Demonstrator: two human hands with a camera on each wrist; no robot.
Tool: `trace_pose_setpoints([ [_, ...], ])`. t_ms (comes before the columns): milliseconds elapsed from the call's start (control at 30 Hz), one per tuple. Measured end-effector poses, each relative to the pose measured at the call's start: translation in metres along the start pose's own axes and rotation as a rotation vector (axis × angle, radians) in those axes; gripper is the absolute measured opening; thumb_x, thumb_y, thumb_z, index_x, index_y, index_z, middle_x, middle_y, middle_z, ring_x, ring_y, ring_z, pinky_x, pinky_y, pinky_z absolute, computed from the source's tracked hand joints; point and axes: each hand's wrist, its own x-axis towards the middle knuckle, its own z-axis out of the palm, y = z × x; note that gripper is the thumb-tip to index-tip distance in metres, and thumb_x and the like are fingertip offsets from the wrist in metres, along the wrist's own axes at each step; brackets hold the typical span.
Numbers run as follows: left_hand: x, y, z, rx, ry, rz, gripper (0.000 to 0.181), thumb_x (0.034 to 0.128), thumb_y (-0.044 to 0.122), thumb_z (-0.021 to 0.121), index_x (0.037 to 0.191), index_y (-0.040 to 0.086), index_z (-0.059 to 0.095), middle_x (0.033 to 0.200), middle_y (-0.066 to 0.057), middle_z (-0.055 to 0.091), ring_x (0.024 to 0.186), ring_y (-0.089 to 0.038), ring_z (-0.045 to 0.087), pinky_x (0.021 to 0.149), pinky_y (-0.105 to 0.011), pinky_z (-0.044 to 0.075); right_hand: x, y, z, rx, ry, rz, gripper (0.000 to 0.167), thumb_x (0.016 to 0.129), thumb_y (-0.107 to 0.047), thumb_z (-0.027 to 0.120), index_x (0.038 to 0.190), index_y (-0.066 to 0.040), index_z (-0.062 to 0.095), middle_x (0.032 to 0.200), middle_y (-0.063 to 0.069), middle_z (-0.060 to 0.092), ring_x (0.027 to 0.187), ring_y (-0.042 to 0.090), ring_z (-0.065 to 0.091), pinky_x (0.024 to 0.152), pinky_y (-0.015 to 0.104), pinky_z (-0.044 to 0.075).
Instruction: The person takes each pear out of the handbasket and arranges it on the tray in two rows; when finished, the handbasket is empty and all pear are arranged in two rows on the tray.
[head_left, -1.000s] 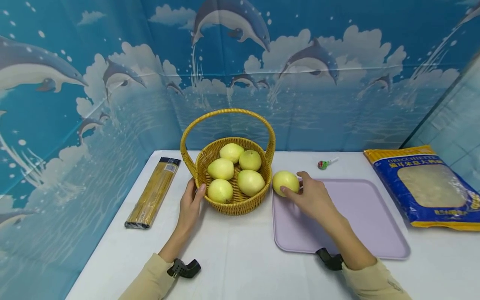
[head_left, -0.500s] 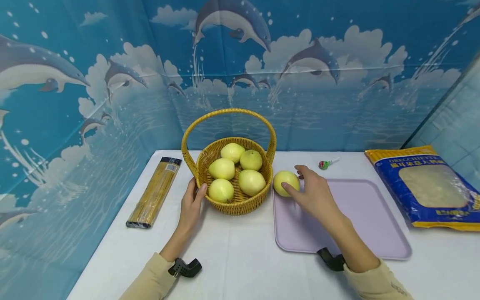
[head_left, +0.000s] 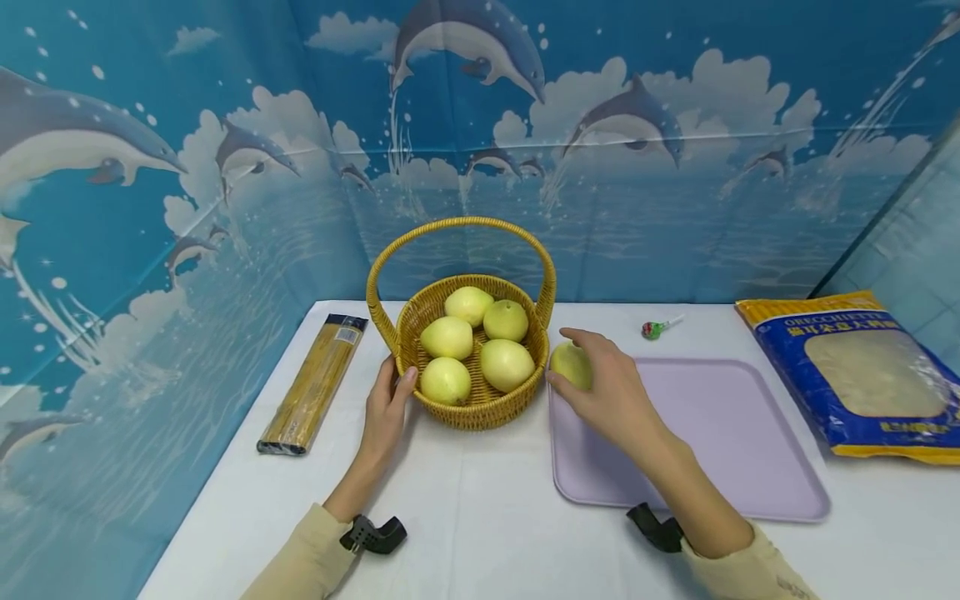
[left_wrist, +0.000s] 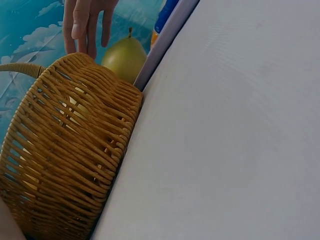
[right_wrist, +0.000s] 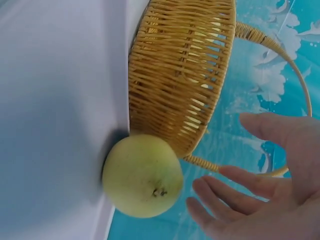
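One pear (right_wrist: 142,175), yellow-green, rounded, brown-stemmed

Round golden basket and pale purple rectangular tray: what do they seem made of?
Round golden woven basket: wicker or plastic imitation, slight sheen; interlaced strands show up close.

Pale purple rectangular tray: probably plastic, smooth, fairly matte; uniform colour, thin raised rim. Coated metal remains possible.

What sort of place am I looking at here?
Likely a staged tabletop recording corner: a dolphin-print curtain hangs close behind a white table, laid out with a wicker basket and a purple tray.
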Motion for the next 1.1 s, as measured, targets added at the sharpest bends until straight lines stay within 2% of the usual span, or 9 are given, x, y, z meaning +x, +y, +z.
trace_pose_setpoints([
  [167,0.0,-0.002,-0.001,0.024,-0.017,0.012,0.054,0.1114,0.035,0.051,0.16,0.011,0.042,0.164,-0.011,0.046,0.156,-0.025,0.037,0.128,-0.049,0.031,0.001,-0.011,0.005,0.028,-0.021,-0.009,0.06,0.097,-0.023,0.077,0.149,-0.005,0.055,0.147,0.02,0.06,0.135,0.042,0.057,0.111,0.064,0.046],
  [433,-0.002,-0.001,-0.004,0.006,-0.005,0.011,0.054,0.1112,0.034,0.052,0.159,0.011,0.043,0.163,-0.012,0.047,0.156,-0.026,0.037,0.128,-0.051,0.031,0.018,-0.051,0.027,0.124,-0.072,-0.052,0.062,0.097,-0.028,0.077,0.151,-0.007,0.054,0.15,0.016,0.06,0.139,0.038,0.055,0.114,0.06,0.045],
  [667,-0.002,-0.001,-0.003,0.017,-0.012,0.003,0.055,0.1112,0.035,0.051,0.16,0.011,0.042,0.162,-0.012,0.048,0.155,-0.026,0.039,0.127,-0.051,0.033,0.034,-0.075,0.047,0.234,-0.144,0.015,0.063,0.097,-0.03,0.077,0.152,-0.009,0.054,0.146,0.012,0.063,0.135,0.034,0.059,0.111,0.052,0.051],
  [867,-0.001,0.0,-0.003,0.027,-0.013,-0.009,0.056,0.1115,0.039,0.05,0.16,0.013,0.041,0.161,-0.009,0.049,0.153,-0.025,0.041,0.126,-0.05,0.035,0.043,-0.085,0.067,0.37,-0.281,0.073,0.07,0.099,-0.031,0.074,0.158,-0.008,0.044,0.151,0.018,0.058,0.14,0.033,0.056,0.113,0.053,0.05],
  [1100,-0.002,0.0,-0.003,0.007,-0.024,-0.014,0.055,0.1111,0.038,0.051,0.16,0.013,0.042,0.162,-0.01,0.048,0.154,-0.026,0.04,0.126,-0.051,0.035,0.046,-0.088,0.081,0.263,-0.339,0.114,0.071,0.098,-0.033,0.075,0.157,-0.005,0.045,0.155,0.017,0.055,0.143,0.038,0.052,0.117,0.054,0.045],
])
